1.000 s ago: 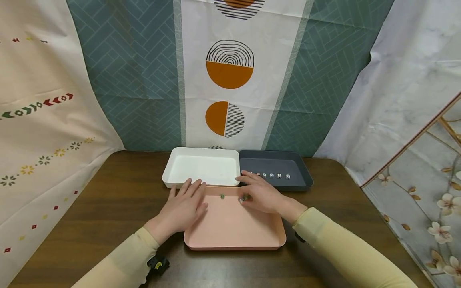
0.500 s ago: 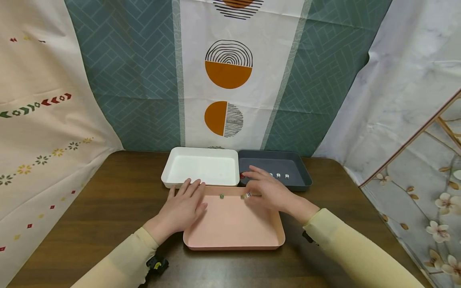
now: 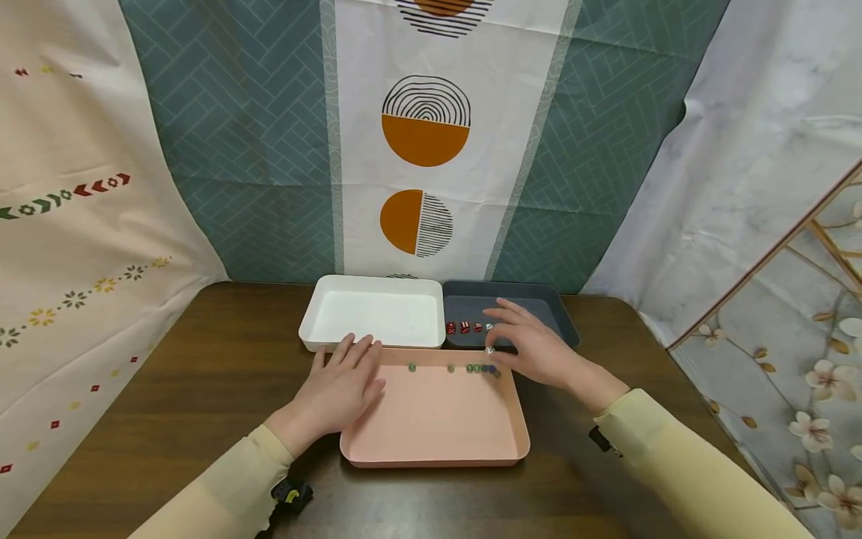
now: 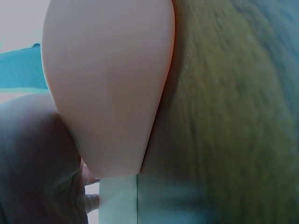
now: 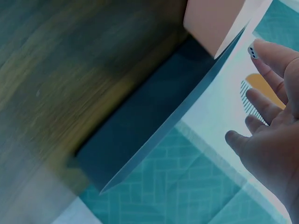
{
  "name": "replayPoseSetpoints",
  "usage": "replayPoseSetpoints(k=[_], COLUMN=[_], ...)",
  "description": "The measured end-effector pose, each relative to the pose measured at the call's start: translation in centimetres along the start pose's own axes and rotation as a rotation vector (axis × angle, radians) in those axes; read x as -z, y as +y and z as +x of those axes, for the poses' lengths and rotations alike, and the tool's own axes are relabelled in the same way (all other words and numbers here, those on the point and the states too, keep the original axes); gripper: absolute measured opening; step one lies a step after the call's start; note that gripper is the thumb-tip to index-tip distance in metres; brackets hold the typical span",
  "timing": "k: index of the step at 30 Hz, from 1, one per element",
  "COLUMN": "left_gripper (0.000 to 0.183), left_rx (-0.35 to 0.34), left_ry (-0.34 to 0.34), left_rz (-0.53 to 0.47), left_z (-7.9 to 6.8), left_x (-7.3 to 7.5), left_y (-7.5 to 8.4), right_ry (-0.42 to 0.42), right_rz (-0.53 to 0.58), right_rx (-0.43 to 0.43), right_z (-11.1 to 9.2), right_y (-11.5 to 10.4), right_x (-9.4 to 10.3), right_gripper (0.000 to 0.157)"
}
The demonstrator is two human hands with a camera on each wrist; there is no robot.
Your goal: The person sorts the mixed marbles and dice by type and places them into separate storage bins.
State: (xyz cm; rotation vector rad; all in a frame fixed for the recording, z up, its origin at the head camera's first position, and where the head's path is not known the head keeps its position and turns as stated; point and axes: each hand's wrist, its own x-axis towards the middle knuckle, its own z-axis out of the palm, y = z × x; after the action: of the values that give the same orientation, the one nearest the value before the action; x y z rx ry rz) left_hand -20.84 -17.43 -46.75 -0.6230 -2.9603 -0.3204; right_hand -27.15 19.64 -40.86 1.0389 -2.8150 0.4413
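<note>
1. We see the right hand [image 3: 535, 353] pinching a white die [image 3: 489, 350] between thumb and index finger; its other fingers stay apart, reaching forward. In the head view the die appears over the far edge of the pink tray [image 3: 431, 427], beside the dark tray [image 3: 485, 293].
2. We see the left hand [image 3: 337, 391] with relaxed, spread fingers, holding nothing. It lies over the pink tray's far left corner, fingertips by the near rim of the white tray [image 3: 377, 307].
3. The right wrist view shows us black spots on the die — too small to read from the head view. The left wrist view shows the pink tray's outer wall.
4. Only the head view shows us green and blue dice [image 3: 477, 368] along the pink tray's far side, and red dice [image 3: 465, 327] in the dark tray.
5. Both forearms slant inward from the lower corners, palms downward, in pale yellow sleeves [image 3: 680, 457].
</note>
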Motion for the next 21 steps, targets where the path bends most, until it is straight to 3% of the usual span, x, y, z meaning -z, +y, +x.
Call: replayPoseSetpoints(k=[21], left_gripper=[0.067], left_rx=[-0.007], left_ry=[0.006], left_rz=[0.011], left_z=[0.1], left_x=[-0.1], left_y=[-0.2], right_ry=[0.011], right_rz=[-0.048], right_rx=[-0.12], right_z=[-1.4], right_y=[5.3], right_x=[1.8], right_gripper=[0.011])
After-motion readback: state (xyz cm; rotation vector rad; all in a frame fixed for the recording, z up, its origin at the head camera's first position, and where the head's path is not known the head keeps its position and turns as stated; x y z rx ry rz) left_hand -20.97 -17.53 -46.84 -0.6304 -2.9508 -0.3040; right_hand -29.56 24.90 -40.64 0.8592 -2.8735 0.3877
